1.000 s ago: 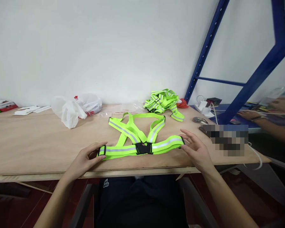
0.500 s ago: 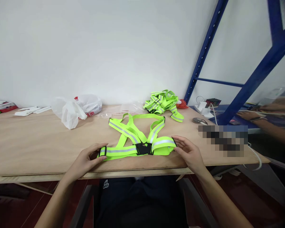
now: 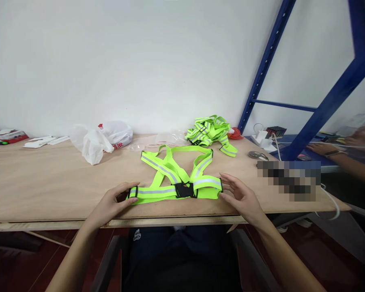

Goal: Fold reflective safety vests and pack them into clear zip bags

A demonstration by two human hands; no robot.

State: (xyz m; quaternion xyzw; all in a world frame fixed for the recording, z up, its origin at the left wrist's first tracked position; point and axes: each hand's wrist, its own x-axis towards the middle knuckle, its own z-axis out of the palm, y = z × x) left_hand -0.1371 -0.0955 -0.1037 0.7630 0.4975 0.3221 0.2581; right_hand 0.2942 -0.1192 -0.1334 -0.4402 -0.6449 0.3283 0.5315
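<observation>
Reflective vest (image 3: 176,172) lies flat near the front edge of the tabletop (image 3: 48,182), with the buckle (image 3: 185,190) clipped at centre. Left hand (image 3: 111,205): fingers loosely curled, tips pressing the band's left end by the black slider. Right hand (image 3: 240,196): fingers spread and open, touching the right end, which looks doubled over. My take: pin the left end, line the fold edges up flush, no twist. Writing: red characters on the plastic bag (image 3: 114,136) and white print on my dark clothes (image 3: 136,234), both unreadable.
</observation>
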